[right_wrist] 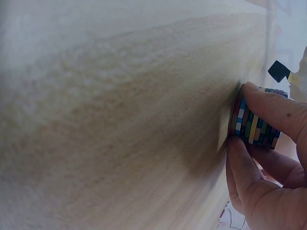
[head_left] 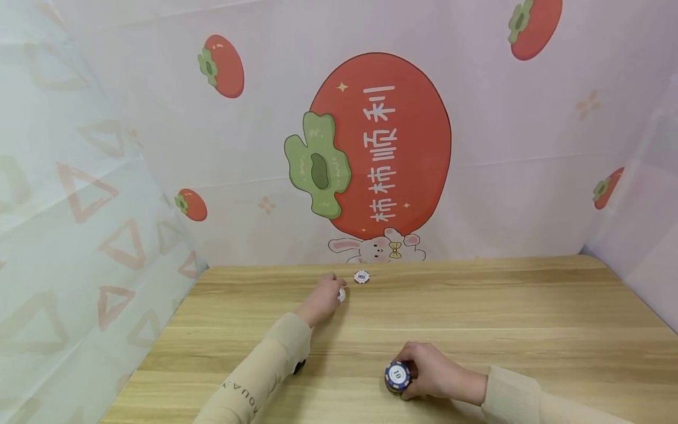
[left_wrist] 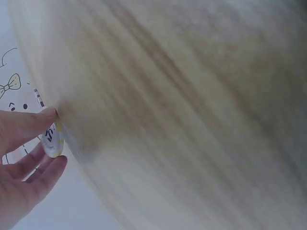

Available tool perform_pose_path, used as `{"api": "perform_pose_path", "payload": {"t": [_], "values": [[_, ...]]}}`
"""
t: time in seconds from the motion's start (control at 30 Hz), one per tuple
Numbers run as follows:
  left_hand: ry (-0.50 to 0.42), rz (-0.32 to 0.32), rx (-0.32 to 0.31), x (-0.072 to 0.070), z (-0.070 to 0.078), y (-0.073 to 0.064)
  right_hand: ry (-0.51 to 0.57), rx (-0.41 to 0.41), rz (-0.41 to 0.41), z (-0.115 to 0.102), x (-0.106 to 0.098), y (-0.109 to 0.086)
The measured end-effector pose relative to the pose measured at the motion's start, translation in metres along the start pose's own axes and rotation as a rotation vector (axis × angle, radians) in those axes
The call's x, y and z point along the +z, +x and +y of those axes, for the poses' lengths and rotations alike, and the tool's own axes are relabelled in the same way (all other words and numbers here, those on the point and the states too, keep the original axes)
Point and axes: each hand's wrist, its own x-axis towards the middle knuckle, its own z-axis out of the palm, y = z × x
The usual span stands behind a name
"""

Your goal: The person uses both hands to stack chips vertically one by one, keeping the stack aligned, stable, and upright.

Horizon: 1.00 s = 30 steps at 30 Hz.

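Near the back of the table, my left hand point(head_left: 323, 301) pinches a pale poker chip point(head_left: 341, 294) between thumb and fingers. In the left wrist view that chip point(left_wrist: 53, 141) is tilted on its edge, with a yellowish rim and part of a number showing. Just beyond it, a white poker chip point(head_left: 362, 277) marked 500 lies flat. Closer to the front, my right hand point(head_left: 431, 372) grips an upright stack of poker chips point(head_left: 397, 376), topped by a blue one marked 10. The right wrist view shows many edge colours on the stack point(right_wrist: 259, 122), with thumb and fingers on opposite sides.
A wood-grain table point(head_left: 503, 318) spans the front. Behind it hangs a cloth backdrop point(head_left: 508, 194) printed with red persimmons and a rabbit; another patterned cloth point(head_left: 106, 206) closes the left side. A small black object point(head_left: 299, 367) shows beside the left sleeve point(head_left: 265, 365).
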Motion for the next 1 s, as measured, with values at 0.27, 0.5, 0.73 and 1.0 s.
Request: {"api": "perform_pose_path", "payload": {"t": [0.27, 0.5, 0.73, 1.0], "values": [[-0.019, 0.066, -0.020, -0.009, -0.001, -0.003, -0.025, -0.002, 0.011, 0.000, 0.000, -0.001], [-0.021, 0.093, 0.057, -0.012, -0.002, -0.004, -0.023, -0.004, 0.014, -0.001, 0.000, -0.001], [-0.012, 0.072, 0.144, -0.017, 0.011, -0.013, -0.003, 0.005, 0.002, -0.001, -0.001, -0.002], [-0.042, 0.013, 0.173, -0.026, 0.036, -0.026, -0.009, -0.002, 0.000, -0.001, -0.001, -0.001]]}}
